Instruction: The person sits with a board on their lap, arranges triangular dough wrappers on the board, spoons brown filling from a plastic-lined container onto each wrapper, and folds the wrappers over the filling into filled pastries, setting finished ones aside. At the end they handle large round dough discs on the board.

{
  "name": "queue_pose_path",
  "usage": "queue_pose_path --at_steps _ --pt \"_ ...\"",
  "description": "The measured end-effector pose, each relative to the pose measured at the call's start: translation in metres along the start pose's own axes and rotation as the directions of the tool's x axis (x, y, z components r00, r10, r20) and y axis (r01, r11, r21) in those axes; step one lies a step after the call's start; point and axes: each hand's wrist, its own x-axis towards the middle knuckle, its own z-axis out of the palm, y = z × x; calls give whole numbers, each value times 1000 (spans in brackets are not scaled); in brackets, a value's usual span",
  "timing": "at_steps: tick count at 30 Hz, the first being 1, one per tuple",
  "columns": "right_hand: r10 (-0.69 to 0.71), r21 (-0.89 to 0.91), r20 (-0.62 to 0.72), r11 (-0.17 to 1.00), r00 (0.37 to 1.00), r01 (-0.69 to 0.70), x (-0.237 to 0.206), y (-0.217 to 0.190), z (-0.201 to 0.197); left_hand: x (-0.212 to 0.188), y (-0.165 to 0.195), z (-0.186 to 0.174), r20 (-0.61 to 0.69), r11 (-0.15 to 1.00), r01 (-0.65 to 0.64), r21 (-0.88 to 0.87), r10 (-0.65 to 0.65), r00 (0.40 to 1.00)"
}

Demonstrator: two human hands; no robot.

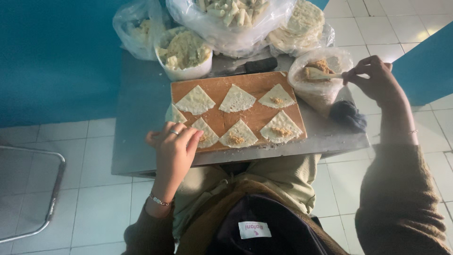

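Note:
A wooden board [217,92] lies on a small metal table [141,108] and carries several triangular pastry sheets [196,100]; some have a dab of brown filling [281,131]. My left hand [175,146], fingers apart, rests on the board's near left corner beside a sheet [206,134]. My right hand [375,78] grips a pale spoon [325,74] whose bowl is inside a clear bag of brown filling [317,80] at the board's right end.
Behind the board stand a white bowl of crumbly filling [185,52], a bag of rolled pastries [233,14], a stack of round sheets [299,26] and another bag [134,28]. A dark cloth [348,114] lies at right. A metal chair frame [33,189] stands on the tiled floor, left.

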Motion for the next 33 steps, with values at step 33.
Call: queue_pose_path --at_steps 33 --pt "-468 43 55 884 882 466 18 -207 53 88 6 86 269 968 -247 -52 252 930"
